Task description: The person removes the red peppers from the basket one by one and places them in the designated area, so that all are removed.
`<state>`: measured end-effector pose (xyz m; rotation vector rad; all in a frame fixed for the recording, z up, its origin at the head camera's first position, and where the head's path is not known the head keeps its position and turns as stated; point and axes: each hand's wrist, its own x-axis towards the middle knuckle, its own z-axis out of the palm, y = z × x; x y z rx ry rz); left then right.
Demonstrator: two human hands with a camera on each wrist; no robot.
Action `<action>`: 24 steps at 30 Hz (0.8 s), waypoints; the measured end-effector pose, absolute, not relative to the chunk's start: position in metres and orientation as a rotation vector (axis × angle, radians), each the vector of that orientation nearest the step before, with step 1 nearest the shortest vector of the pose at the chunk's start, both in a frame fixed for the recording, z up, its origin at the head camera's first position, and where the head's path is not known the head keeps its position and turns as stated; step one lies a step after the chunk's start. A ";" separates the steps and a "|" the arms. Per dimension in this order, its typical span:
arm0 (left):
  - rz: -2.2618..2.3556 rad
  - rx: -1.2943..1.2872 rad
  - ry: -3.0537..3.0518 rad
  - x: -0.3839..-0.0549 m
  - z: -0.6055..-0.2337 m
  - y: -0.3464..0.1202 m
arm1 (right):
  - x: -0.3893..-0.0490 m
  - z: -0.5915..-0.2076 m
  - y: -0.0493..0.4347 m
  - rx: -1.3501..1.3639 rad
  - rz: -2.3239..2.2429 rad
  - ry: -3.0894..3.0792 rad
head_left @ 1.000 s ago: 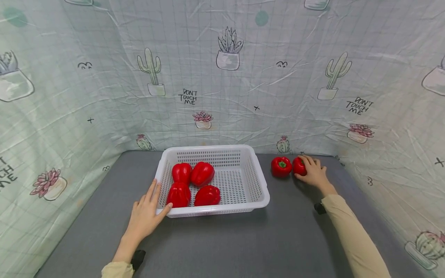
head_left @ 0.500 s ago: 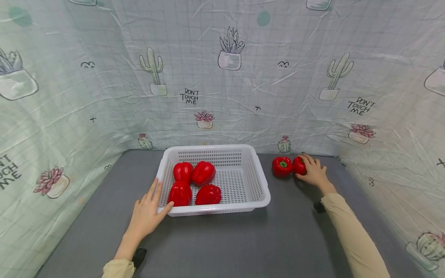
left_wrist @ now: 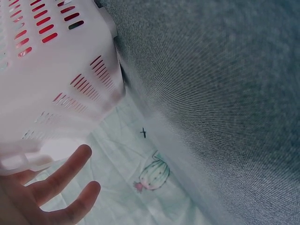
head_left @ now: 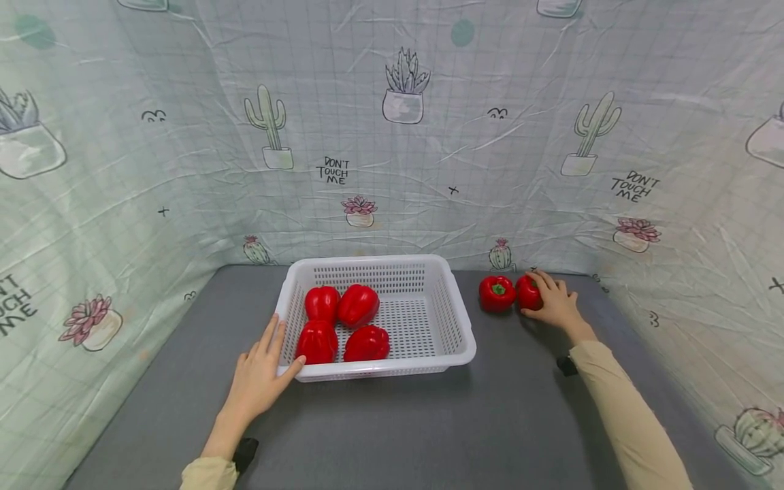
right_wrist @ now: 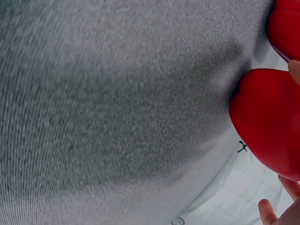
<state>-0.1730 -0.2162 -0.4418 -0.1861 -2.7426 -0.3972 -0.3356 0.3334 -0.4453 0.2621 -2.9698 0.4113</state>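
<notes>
In the head view my left hand [head_left: 258,376] rests on the front left corner of a white slotted plastic basket [head_left: 392,369], thumb at the front rim and fingers fairly straight along the left side. The left wrist view shows two fingers spread beside the basket wall [left_wrist: 56,89]. Red bell peppers, several of them, lie in the basket's left half, one [head_left: 358,305] near its middle. Far right, my right hand [head_left: 556,304] holds a red bell pepper [head_left: 527,293] between thumb and fingers, low at the table; its right side is hidden. Another pepper [head_left: 495,295], green stem showing, sits just left of it.
The grey tabletop [head_left: 416,435] spreads in front of the basket and to both sides. A pale curtain [head_left: 453,224] with printed cacti hangs along the back and both sides, close behind the basket and the loose peppers.
Both hands stay nearly where they were, the right forearm shifting only slightly to the right. Basket and peppers hold their places; the head view sways a little.
</notes>
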 end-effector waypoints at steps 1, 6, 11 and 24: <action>-0.396 -0.185 -2.743 -0.173 -0.442 -0.216 | -0.336 -0.445 0.334 0.270 0.413 -2.968; -0.401 -0.186 -2.745 -0.173 -0.443 -0.217 | -0.333 -0.442 0.336 0.307 0.399 -2.938; -0.405 -0.184 -2.748 -0.173 -0.443 -0.216 | -0.326 -0.437 0.334 0.358 0.381 -2.884; -0.399 -0.188 -2.746 -0.173 -0.440 -0.215 | -0.294 -0.422 0.303 0.515 0.372 -2.660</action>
